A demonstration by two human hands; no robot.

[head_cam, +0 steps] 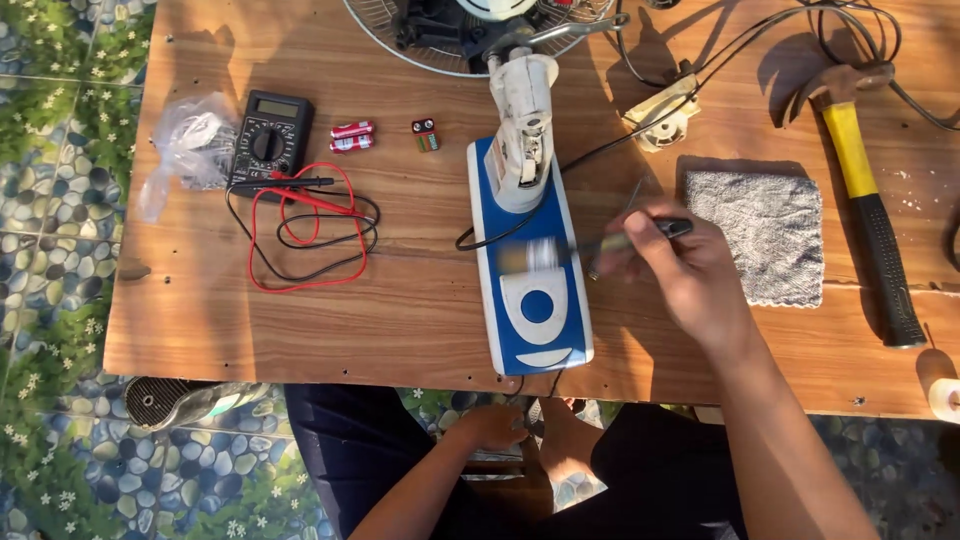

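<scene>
Blue fan base (530,300) lies under right hand (690,270) gripping a brush (590,248).

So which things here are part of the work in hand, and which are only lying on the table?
In use:
- right hand holding a brush, blurred
- blue and white fan base
- left hand, below the table edge

Lying about:
- multimeter with leads
- batteries
- hammer
- grey cloth
- plastic bag
</scene>
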